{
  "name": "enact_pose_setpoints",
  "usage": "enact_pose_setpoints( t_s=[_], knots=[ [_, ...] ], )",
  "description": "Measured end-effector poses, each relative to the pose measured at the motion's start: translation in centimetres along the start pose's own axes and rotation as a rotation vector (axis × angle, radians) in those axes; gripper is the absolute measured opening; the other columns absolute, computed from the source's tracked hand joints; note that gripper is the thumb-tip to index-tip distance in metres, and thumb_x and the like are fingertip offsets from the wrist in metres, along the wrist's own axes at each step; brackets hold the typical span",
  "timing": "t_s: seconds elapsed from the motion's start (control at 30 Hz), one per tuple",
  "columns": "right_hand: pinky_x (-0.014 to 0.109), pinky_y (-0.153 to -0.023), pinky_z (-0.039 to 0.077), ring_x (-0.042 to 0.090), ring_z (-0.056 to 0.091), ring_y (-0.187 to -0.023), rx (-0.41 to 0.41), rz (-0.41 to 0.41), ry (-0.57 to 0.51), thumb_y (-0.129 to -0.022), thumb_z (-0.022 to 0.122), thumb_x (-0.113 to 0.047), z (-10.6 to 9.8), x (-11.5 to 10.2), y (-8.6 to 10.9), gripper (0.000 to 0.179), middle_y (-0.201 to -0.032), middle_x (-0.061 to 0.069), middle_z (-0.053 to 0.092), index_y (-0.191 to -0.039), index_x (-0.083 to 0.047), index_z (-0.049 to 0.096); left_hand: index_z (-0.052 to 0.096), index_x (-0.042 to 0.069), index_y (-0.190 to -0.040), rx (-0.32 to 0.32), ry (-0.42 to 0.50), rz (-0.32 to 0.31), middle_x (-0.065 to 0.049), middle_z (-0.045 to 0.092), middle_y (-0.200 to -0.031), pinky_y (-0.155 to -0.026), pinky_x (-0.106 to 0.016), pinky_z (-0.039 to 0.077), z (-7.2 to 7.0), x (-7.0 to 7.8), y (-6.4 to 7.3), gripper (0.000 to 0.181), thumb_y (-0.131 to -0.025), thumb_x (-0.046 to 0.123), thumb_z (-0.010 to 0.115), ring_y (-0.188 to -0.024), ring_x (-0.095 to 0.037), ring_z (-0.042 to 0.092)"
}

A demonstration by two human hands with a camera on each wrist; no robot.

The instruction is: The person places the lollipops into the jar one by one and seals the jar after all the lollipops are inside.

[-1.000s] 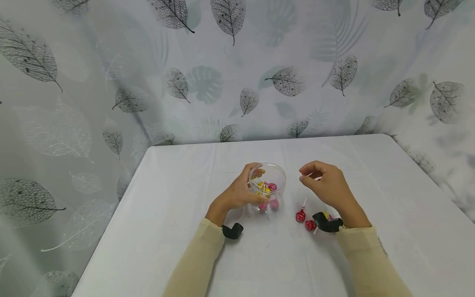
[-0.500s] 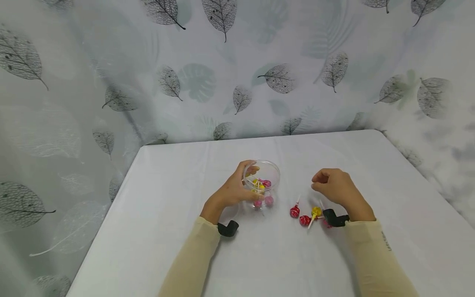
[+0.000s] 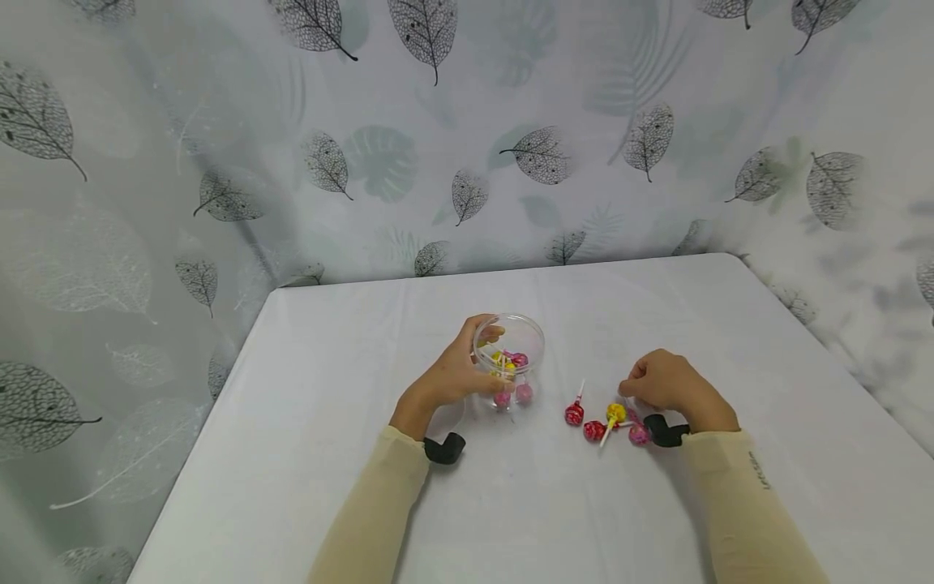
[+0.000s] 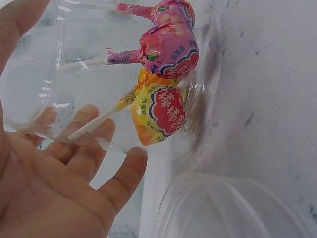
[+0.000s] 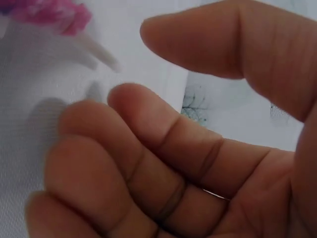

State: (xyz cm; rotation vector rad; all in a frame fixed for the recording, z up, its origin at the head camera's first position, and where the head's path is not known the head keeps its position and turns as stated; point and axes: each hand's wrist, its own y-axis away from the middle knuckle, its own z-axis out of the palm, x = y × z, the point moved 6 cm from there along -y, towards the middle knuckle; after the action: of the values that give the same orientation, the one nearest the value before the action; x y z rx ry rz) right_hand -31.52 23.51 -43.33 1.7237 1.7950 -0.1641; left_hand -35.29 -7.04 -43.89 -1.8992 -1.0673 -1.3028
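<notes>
My left hand (image 3: 451,377) holds a clear plastic jar (image 3: 534,358), thumb and fingers on opposite sides. Yellow (image 4: 161,114) and pink (image 4: 171,52) wrapped lollipops are inside the jar. My right hand (image 3: 671,383) hovers low by a pink lollipop (image 3: 639,435) on the table. In the right wrist view, that hand's thumb and bent fingers stand apart with nothing between them, and the stick of a pink lollipop (image 5: 54,17) points toward the gap. A yellow lollipop (image 3: 616,414) and two red lollipops (image 3: 574,414) lie just left of it.
A clear round plastic piece (image 4: 223,210), perhaps a lid, lies beside the jar, partly behind the left wrist in the head view. White cloth covers the table (image 3: 350,349). A leaf-print curtain (image 3: 467,130) stands behind the table and along its sides.
My right hand has moved right and down, away from the jar, toward the lollipops on the table. The left hand keeps its hold on the jar. The head view has shifted slightly.
</notes>
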Motion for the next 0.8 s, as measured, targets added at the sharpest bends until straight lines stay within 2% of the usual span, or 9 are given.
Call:
enact_pose_setpoints(
  t_s=[0.23, 0.47, 0.63, 0.8],
  knots=[
    [0.031, -0.061, 0.042, 0.018, 0.056, -0.067, -0.064, 0.039, 0.01, -0.088, 0.07, -0.026, 0.6, 0.3, -0.3, 0.023, -0.068, 0.002, 0.062, -0.083, -0.003, 0.071, 0.025, 0.023, -0.159, -0.014, 0.02, 0.016, -0.012, 0.043, -0.162, -0.121, -0.062, 0.029, 0.0, 0.0, 0.0, 0.105, -0.079, 0.012, 0.092, -0.152, -0.023, 0.036],
    [0.03, -0.06, 0.041, 0.017, 0.056, -0.064, -0.068, 0.015, 0.011, -0.087, 0.071, -0.025, 1.0, 0.4, -0.7, 0.022, -0.065, 0.001, 0.065, -0.076, -0.006, 0.072, 0.026, 0.024, -0.158, -0.008, 0.012, 0.008, -0.011, 0.043, -0.162, -0.121, -0.061, 0.028, 0.0, 0.1, 0.1, 0.103, -0.079, 0.013, 0.092, -0.152, -0.022, 0.036],
    [0.03, -0.06, 0.042, 0.016, 0.057, -0.064, -0.083, 0.016, 0.004, -0.088, 0.07, -0.022, 1.2, 0.6, -0.8, 0.021, -0.065, 0.0, 0.066, -0.076, -0.006, 0.072, 0.026, 0.024, -0.158, -0.003, 0.0, 0.007, -0.011, 0.044, -0.162, -0.12, -0.061, 0.029, 0.0, 0.1, 0.1, 0.103, -0.08, 0.014, 0.092, -0.151, -0.023, 0.036],
    [0.029, -0.059, 0.041, 0.016, 0.055, -0.062, -0.074, 0.02, 0.01, -0.087, 0.072, -0.025, 1.2, 0.7, -0.7, 0.025, -0.061, -0.001, 0.062, -0.07, -0.007, 0.069, 0.025, 0.024, -0.159, 0.001, -0.009, -0.003, -0.011, 0.044, -0.162, -0.12, -0.061, 0.03, 0.1, 0.0, 0.0, 0.105, -0.079, 0.015, 0.093, -0.152, -0.024, 0.036]
  ],
)
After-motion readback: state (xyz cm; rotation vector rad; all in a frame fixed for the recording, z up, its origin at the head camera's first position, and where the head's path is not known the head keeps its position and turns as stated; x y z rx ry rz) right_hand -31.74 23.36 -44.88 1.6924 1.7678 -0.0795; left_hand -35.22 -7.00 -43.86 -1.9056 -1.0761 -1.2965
